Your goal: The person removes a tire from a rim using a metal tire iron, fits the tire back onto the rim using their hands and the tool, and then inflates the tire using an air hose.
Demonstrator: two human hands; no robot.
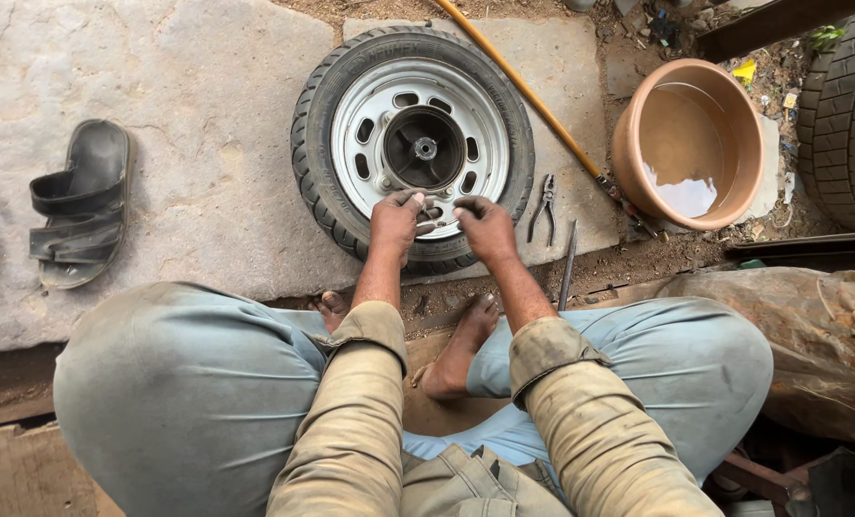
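While you sit over the small wheel (412,146) lying flat on the stone slab (159,115), your left hand (395,220) and right hand (485,228) pinch something small at its near rim; pliers (543,207) lie beside.

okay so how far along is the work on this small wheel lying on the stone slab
Done: the wheel lies flat on the stone slab, its tyre seated on the silver rim. In hand: the left hand and right hand both work at the rim's near edge; what they grip is too small to tell. Left: pliers, a metal rod and the water tub sit untouched.
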